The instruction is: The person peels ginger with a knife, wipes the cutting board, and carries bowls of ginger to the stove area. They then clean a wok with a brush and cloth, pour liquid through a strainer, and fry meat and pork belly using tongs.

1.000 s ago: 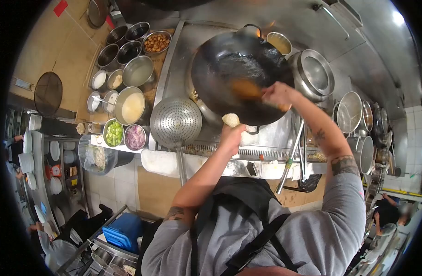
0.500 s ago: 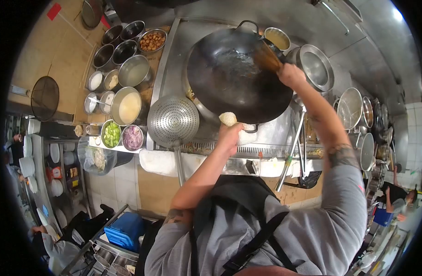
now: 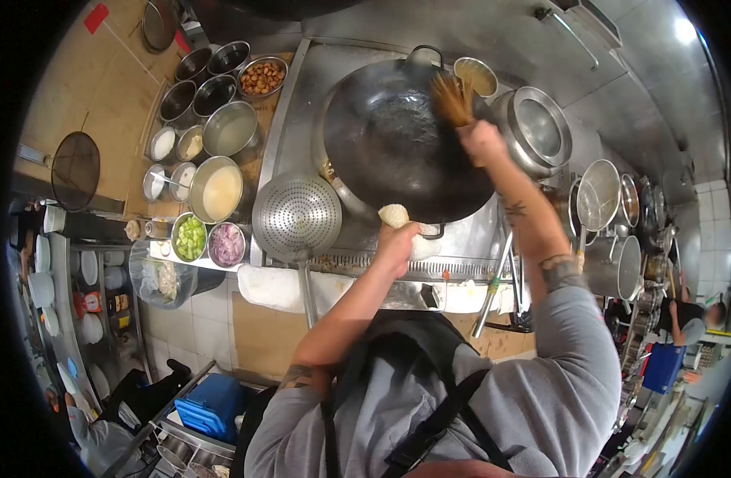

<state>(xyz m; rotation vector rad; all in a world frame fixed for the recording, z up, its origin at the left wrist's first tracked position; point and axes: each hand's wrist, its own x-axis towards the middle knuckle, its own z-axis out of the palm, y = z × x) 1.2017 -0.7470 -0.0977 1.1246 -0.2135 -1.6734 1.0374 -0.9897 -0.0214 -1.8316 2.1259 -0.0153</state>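
A large dark wok (image 3: 381,159) rests on the stove, with a little liquid shining in its upper part. My left hand (image 3: 397,245) is closed on a white cloth (image 3: 394,215) at the wok's near handle. My right hand (image 3: 483,143) grips a bamboo brush (image 3: 453,97), whose bristles are fanned out at the wok's upper right rim. A perforated strainer (image 3: 297,215) lies left of the wok, its handle pointing toward me.
Steel bowls of liquids, green pieces (image 3: 191,238) and purple onion (image 3: 227,244) stand at the left. Stacked bowls (image 3: 540,127) and hanging strainers (image 3: 599,191) are at the right. Another person (image 3: 684,319) is at far right; one more (image 3: 110,438) is lower left.
My right hand and the brush have moved a little left and up along the wok's right side. My left hand keeps hold of the cloth at the handle. The view has shifted slightly.
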